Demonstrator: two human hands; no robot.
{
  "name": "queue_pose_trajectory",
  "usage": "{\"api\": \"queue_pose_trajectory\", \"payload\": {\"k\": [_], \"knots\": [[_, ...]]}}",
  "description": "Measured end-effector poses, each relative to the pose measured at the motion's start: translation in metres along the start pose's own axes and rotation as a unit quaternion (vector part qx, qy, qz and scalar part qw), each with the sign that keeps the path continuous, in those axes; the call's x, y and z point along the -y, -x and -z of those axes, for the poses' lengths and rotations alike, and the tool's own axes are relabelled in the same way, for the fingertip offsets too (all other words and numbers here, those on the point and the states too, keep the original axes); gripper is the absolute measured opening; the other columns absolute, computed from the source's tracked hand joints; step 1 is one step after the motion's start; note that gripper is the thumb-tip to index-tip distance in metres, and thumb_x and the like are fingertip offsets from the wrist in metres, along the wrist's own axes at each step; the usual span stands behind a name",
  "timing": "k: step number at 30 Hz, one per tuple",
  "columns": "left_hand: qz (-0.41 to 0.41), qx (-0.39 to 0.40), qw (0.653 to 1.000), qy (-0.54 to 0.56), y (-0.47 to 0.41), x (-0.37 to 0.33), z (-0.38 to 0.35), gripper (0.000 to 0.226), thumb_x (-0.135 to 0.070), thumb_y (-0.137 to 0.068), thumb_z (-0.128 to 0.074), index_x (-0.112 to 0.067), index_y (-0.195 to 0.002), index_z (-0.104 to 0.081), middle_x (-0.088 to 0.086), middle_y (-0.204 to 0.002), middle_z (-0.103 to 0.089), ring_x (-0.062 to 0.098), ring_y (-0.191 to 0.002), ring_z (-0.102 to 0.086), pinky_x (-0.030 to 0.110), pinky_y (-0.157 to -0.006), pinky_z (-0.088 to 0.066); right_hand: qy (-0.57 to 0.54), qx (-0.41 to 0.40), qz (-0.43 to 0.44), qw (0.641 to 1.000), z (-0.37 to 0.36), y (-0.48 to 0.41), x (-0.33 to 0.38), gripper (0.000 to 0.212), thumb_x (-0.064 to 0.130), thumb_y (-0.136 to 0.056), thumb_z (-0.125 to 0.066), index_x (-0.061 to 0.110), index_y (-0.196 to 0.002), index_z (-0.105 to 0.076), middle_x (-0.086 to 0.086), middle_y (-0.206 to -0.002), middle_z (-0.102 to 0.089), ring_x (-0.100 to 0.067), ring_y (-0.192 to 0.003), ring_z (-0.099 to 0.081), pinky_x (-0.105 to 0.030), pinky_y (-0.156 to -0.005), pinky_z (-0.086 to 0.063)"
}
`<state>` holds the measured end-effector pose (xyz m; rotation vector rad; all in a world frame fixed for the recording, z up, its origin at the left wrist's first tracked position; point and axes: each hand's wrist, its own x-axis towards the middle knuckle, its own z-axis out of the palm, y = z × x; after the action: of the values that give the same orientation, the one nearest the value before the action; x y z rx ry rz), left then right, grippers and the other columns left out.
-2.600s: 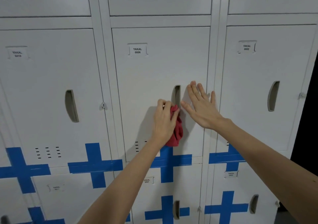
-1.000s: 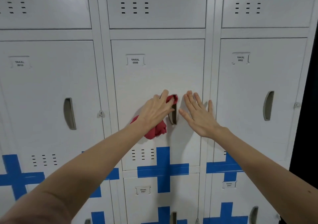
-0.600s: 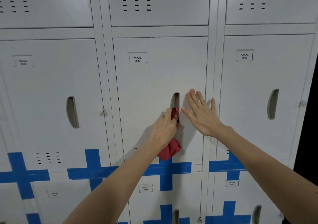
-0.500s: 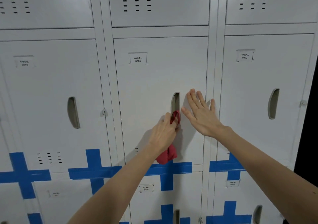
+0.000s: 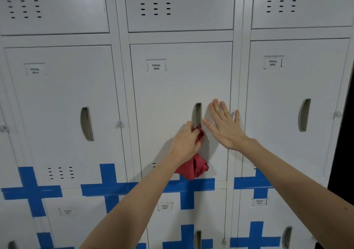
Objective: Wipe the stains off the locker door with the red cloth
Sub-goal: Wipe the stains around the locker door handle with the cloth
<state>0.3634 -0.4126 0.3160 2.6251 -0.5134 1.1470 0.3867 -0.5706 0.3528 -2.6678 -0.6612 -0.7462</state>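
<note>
The middle locker door (image 5: 172,95), pale grey and labelled YAKAL 0006, faces me. My left hand (image 5: 184,142) grips the red cloth (image 5: 193,167) and presses its top end against the door at the bottom of the recessed handle (image 5: 197,114). The rest of the cloth hangs bunched below my wrist. My right hand (image 5: 224,126) lies flat on the door just right of the handle, fingers spread and pointing up. I cannot make out any stains on the door.
Identical grey lockers (image 5: 57,105) stand to the left, to the right (image 5: 298,99), above and below. Blue tape crosses (image 5: 108,186) mark the joints between the rows. A dark gap (image 5: 344,134) runs down the far right edge.
Over the last second my left hand has swept the cloth from the upper left of the handle down to its lower end. The right hand has stayed flat in place.
</note>
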Motion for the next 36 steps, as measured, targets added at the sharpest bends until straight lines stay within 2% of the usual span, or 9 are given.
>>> {"api": "queue_pose_trajectory", "payload": {"k": [6, 12, 16, 20, 23, 26, 30, 33, 36], "knots": [[0.064, 0.076, 0.984, 0.144, 0.002, 0.011, 0.019, 0.036, -0.037, -0.099, -0.042, -0.013, -0.099, -0.068, 0.008, -0.091, -0.062, 0.02, -0.084, -0.058, 0.029, -0.077, -0.041, 0.005, 0.007, 0.004, 1.0, 0.003, 0.002, -0.003, 0.068, 0.059, -0.095, -0.011, 0.025, -0.149, 0.013, 0.012, -0.155, 0.025, -0.007, -0.141, 0.024, -0.05, -0.113, 0.017], [0.213, -0.084, 0.965, 0.125, 0.004, 0.019, 0.04, 0.052, -0.032, -0.102, -0.032, -0.002, -0.078, -0.068, 0.006, -0.097, -0.051, 0.012, -0.083, -0.05, 0.019, -0.077, -0.031, -0.002, 0.003, 0.009, 1.0, 0.001, 0.001, -0.005, 0.067, 0.057, -0.095, -0.011, 0.024, -0.149, 0.013, 0.011, -0.155, 0.025, -0.008, -0.141, 0.024, -0.048, -0.113, 0.017], [0.253, -0.078, 0.952, 0.153, -0.012, 0.018, 0.053, 0.046, -0.02, -0.096, -0.026, -0.005, -0.075, -0.065, 0.011, -0.097, -0.06, 0.013, -0.085, -0.042, 0.032, -0.081, -0.038, -0.033, -0.002, 0.016, 0.999, 0.003, 0.0, -0.007, 0.062, 0.054, -0.097, -0.011, 0.026, -0.151, 0.005, 0.011, -0.157, 0.019, -0.007, -0.143, 0.02, -0.048, -0.114, 0.015], [0.32, -0.082, 0.918, 0.218, -0.019, 0.014, 0.062, 0.037, -0.019, -0.096, -0.028, -0.003, -0.101, -0.061, 0.01, -0.108, -0.049, 0.018, -0.091, -0.04, 0.029, -0.08, -0.031, -0.099, -0.044, 0.013, 0.994, 0.003, 0.013, 0.002, 0.056, 0.049, -0.099, -0.023, 0.026, -0.151, -0.017, 0.005, -0.16, -0.004, -0.011, -0.147, 0.004, -0.047, -0.117, 0.01], [0.37, -0.078, 0.871, 0.314, -0.018, 0.014, 0.057, 0.023, -0.022, -0.094, -0.039, -0.009, -0.098, -0.057, 0.007, -0.104, -0.054, 0.021, -0.091, -0.05, 0.031, -0.077, -0.036, -0.203, -0.04, 0.012, 0.978, -0.011, 0.039, 0.027, 0.055, 0.049, -0.094, -0.044, 0.026, -0.144, -0.034, 0.002, -0.15, -0.037, -0.017, -0.139, -0.029, -0.046, -0.116, -0.018], [0.399, -0.08, 0.794, 0.452, -0.012, 0.013, 0.051, 0.008, -0.022, -0.091, -0.051, -0.016, -0.093, -0.055, 0.005, -0.095, -0.061, 0.018, -0.082, -0.055, 0.033, -0.074, -0.044, -0.429, 0.087, -0.099, 0.894, -0.024, 0.056, 0.052, 0.065, 0.041, -0.089, -0.059, 0.026, -0.145, -0.03, 0.0, -0.136, -0.049, -0.018, -0.12, -0.05, -0.036, -0.097, -0.042], [0.367, -0.081, 0.786, 0.491, 0.003, 0.014, 0.051, 0.021, -0.03, -0.09, -0.061, -0.013, -0.102, -0.054, 0.003, -0.098, -0.062, 0.017, -0.085, -0.059, 0.033, -0.075, -0.051, -0.622, 0.188, -0.234, 0.724, -0.031, 0.052, 0.061, 0.042, 0.026, -0.092, -0.06, 0.019, -0.13, -0.046, -0.012, -0.114, -0.06, -0.033, -0.097, -0.064, -0.048, -0.078, -0.058], [0.351, -0.087, 0.832, 0.421, 0.012, 0.022, 0.057, 0.031, -0.03, -0.086, -0.067, -0.012, -0.102, -0.047, 0.002, -0.093, -0.057, 0.019, -0.085, -0.059, 0.035, -0.074, -0.052, -0.735, 0.175, -0.296, 0.584, -0.037, 0.046, 0.066, 0.026, 0.011, -0.09, -0.06, 0.006, -0.114, -0.053, -0.017, -0.112, -0.051, -0.034, -0.095, -0.06, -0.044, -0.07, -0.059], [0.328, -0.099, 0.896, 0.283, 0.02, 0.041, 0.062, 0.041, -0.031, -0.081, -0.071, -0.015, -0.1, -0.038, 0.002, -0.091, -0.054, 0.025, -0.084, -0.061, 0.047, -0.074, -0.055, -0.752, 0.143, -0.317, 0.56, -0.041, 0.043, 0.073, 0.014, 0.016, -0.089, -0.061, 0.009, -0.1, -0.055, -0.009, -0.097, -0.05, -0.023, -0.083, -0.055, -0.036, -0.064, -0.052]]}}
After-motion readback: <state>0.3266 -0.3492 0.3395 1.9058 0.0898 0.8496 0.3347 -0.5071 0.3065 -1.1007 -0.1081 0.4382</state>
